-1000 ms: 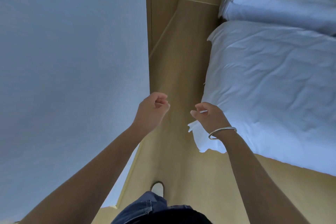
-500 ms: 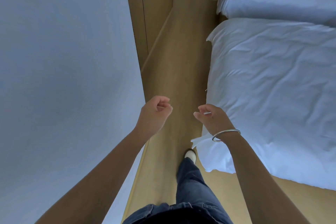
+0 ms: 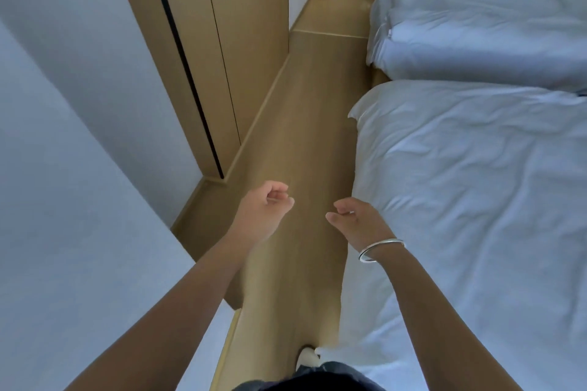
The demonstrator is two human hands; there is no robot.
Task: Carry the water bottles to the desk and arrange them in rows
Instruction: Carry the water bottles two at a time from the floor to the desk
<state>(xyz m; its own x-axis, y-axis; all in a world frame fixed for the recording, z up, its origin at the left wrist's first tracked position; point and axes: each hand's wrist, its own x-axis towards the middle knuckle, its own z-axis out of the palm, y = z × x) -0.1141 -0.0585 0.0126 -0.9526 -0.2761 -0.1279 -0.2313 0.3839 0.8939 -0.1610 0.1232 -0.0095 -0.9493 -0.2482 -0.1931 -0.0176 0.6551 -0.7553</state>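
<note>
Head view. Both forearms reached forward over a strip of wooden floor (image 3: 305, 124) that ran between a white wall (image 3: 73, 124) on the left and a bed (image 3: 470, 200) with a rumpled white cover on the right. The left hand (image 3: 263, 213) was empty, its fingers loosely curled toward the palm. The right hand (image 3: 355, 219), likewise empty with fingers loosely curled, hung beside the bed's near edge; a silver bangle (image 3: 381, 250) circled its wrist. A second bed (image 3: 482, 28) lay beyond. Neither water bottles nor desk appeared in view.
</note>
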